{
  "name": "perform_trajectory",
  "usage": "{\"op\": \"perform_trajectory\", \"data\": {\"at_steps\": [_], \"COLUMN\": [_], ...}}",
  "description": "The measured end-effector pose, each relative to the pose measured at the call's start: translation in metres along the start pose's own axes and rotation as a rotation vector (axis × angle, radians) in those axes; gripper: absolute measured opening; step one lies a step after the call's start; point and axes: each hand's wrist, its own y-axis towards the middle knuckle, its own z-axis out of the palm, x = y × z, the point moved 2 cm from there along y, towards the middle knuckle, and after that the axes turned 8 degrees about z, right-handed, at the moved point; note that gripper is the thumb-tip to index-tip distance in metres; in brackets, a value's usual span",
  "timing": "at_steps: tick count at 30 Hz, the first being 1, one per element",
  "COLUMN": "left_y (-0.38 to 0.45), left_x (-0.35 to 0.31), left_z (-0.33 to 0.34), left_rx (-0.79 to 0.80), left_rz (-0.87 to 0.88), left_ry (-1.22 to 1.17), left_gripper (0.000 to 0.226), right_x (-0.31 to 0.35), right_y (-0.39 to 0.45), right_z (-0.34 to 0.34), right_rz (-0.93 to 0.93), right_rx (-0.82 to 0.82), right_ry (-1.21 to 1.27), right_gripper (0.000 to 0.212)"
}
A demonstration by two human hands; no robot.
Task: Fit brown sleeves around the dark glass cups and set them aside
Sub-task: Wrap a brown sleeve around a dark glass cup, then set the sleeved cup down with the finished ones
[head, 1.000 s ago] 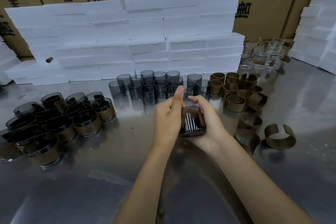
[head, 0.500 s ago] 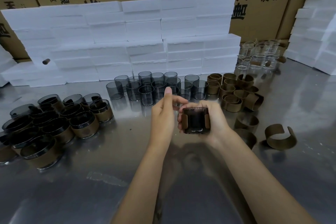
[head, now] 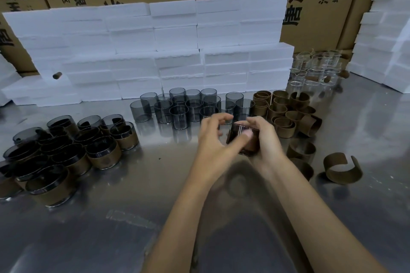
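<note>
Above the steel tabletop (head: 133, 217), the right hand (head: 266, 139) grips a dark glass cup (head: 240, 139) with a brown sleeve (head: 251, 145) around it. The left hand (head: 213, 139) presses its thumb against the cup, other fingers loosely curled. Finished cups (head: 66, 153) cluster at far left.

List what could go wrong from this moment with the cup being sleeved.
1. The dark glass cup is held above the shiny metal table mainly by the right hand; a slip might chip it.
2. The left hand has only its thumb on the brown sleeve, so the split sleeve may spring open.
3. The bare dark glass cups stand just behind and could get knocked.
</note>
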Motion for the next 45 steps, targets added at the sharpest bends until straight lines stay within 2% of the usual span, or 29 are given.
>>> {"op": "perform_trajectory", "data": {"at_steps": [2, 3, 5, 8, 11, 14, 20, 25, 29, 33, 37, 41, 45], "left_y": [-0.001, 0.0, 0.002, 0.011, 0.014, 0.012, 0.014, 0.016, 0.015, 0.011, 0.011, 0.013, 0.012], "left_x": [0.003, 0.004, 0.006, 0.012, 0.012, 0.01, 0.012, 0.013, 0.015, 0.012, 0.017, 0.028, 0.036], "left_z": [0.006, 0.007, 0.001, -0.015, -0.023, -0.024, -0.026, -0.027, -0.029, -0.028, -0.03, -0.037, -0.056], "left_rx": [0.079, 0.063, -0.071, -0.238, -0.233, -0.195, -0.176, -0.18, -0.161, -0.159, -0.203, -0.301, -0.408], "left_rz": [-0.021, -0.036, -0.094, -0.204, -0.293, -0.336, -0.314, -0.304, -0.31, -0.208, -0.206, -0.311, -0.45], "left_ry": [0.057, 0.04, -0.109, -0.602, -0.916, -0.956, -0.908, -0.789, -0.502, -0.255, -0.177, 0.034, 0.289], "left_gripper": [0.056, 0.06, 0.053, 0.029, 0.036, 0.042, 0.04, 0.039, 0.039, 0.025, 0.048, 0.062, 0.068], "right_x": [0.001, 0.001, 0.003, 0.005, 0.001, -0.005, -0.008, -0.008, -0.009, -0.012, -0.015, -0.018, -0.02], "right_y": [0.0, 0.001, 0.001, -0.002, -0.005, -0.009, -0.003, -0.003, -0.002, 0.0, -0.002, -0.004, -0.003], "right_z": [-0.001, -0.001, 0.0, 0.005, 0.012, 0.016, 0.012, 0.012, 0.012, 0.014, 0.014, 0.014, 0.015], "right_rz": [0.037, 0.049, 0.036, -0.008, -0.029, -0.004, -0.043, -0.04, -0.059, -0.083, -0.124, -0.147, -0.121], "right_rx": [-0.034, -0.029, -0.002, 0.093, 0.181, 0.268, 0.306, 0.323, 0.31, 0.293, 0.299, 0.121, 0.04], "right_ry": [0.029, 0.035, 0.063, 0.047, -0.049, -0.079, -0.108, -0.105, -0.059, 0.022, -0.194, -0.552, -0.583], "right_gripper": [0.039, 0.046, 0.05, 0.042, 0.038, 0.044, 0.028, 0.026, 0.03, 0.026, 0.043, 0.052, 0.046]}}
